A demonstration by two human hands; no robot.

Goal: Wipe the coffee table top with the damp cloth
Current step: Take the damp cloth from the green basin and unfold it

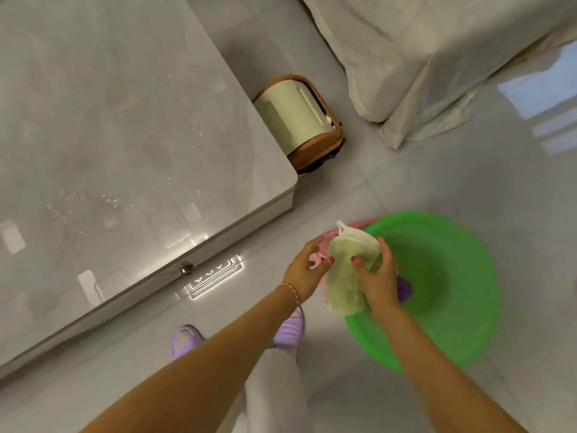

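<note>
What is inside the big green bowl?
Inside the green bowl a bit of something purple shows. The right hand and cloth hide the rest.

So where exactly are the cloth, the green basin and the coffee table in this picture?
cloth [345, 276]: head view, on its fluffy pale green middle, between the two hands.
green basin [462, 276]: head view, on its bare inner wall, right of the hands.
coffee table [125, 135]: head view, on its glossy grey top.

Bright, even indoor light, with window glare on the glossy floor [543, 98] far right and ceiling-light reflections on the coffee table [125, 120]; edges bend wide-angle, slight motion softness throughout.
</note>
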